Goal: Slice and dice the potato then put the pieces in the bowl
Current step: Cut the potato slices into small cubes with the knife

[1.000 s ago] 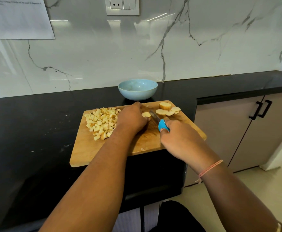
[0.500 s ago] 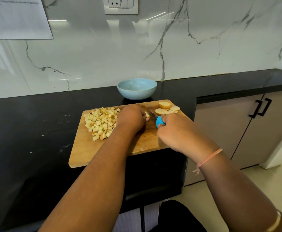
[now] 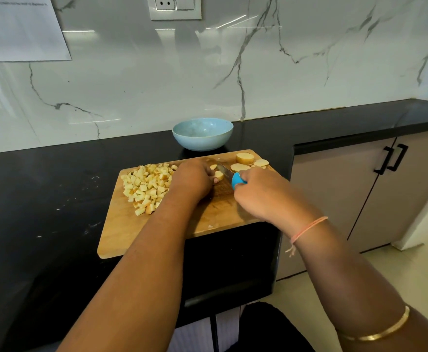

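left hand (image 3: 192,180), fingers curled, holds the slice (image 3: 219,175) just left of the knife (image 3: 237,179); right hand (image 3: 258,196) grips its handle, blade pointing far-left beside the slice.

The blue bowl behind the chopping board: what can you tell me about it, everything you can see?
The bowl is pale blue, round and deep, with a smooth, slightly glossy surface that looks like ceramic. It stands upright on the black countertop, close behind the far edge of the wooden cutting board. Its visible inside holds no potato. The left hand and right hand are at the board; neither touches it.
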Demonstrator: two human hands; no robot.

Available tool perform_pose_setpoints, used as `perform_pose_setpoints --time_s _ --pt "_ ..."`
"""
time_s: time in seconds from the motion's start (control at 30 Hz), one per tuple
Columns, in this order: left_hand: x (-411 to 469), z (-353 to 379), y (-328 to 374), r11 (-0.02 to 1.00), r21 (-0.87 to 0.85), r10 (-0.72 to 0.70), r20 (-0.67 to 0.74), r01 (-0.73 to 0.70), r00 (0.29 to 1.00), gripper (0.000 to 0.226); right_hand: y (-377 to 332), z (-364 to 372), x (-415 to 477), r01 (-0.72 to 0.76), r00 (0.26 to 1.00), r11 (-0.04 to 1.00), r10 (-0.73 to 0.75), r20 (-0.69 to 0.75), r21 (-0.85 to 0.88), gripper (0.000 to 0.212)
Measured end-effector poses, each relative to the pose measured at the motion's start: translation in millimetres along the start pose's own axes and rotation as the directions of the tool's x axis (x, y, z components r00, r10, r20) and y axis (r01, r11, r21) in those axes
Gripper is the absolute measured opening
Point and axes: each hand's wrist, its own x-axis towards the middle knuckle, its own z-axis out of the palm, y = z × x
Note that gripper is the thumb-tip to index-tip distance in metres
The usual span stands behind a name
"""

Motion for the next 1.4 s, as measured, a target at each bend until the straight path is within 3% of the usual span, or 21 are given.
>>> perform_pose_setpoints --time_s 0.2,0.43,0.6,0.93,1.4 --pt "-1 0 -1 0.999 -0.052 -0.013 -0.031 0.011 0.999 0.028 3 -13 8 0.054 0.989 0.998 -0.055 -0.136 -0.009 0.037" --pt "-3 1 -4 0.998 -0.068 -0.01 -0.048 0.007 0.999 0.032 3 -11 21 0.075 0.994 0.994 -0.081 -0.075 -0.083 0.032" --pt "-2 6 -7 0.992 -0.123 0.024 -0.082 -0.034 0.996 0.052 11 -24 12 0.052 0.997 0.998 -0.054 -0.049 -0.045 0.032" --pt "4 9 -9 0.993 -0.105 0.045 -0.071 -0.052 0.996 0.056 13 -17 5 0.073 0.993 0.994 -0.065 -0.1 0.08 0.034" --pt "-2 9 -5 0.988 0.059 0.142 -0.032 -0.14 0.989 0.045 20 11 -10 0.082 0.987 0.996 -0.075 -0.14 0.047 0.04"
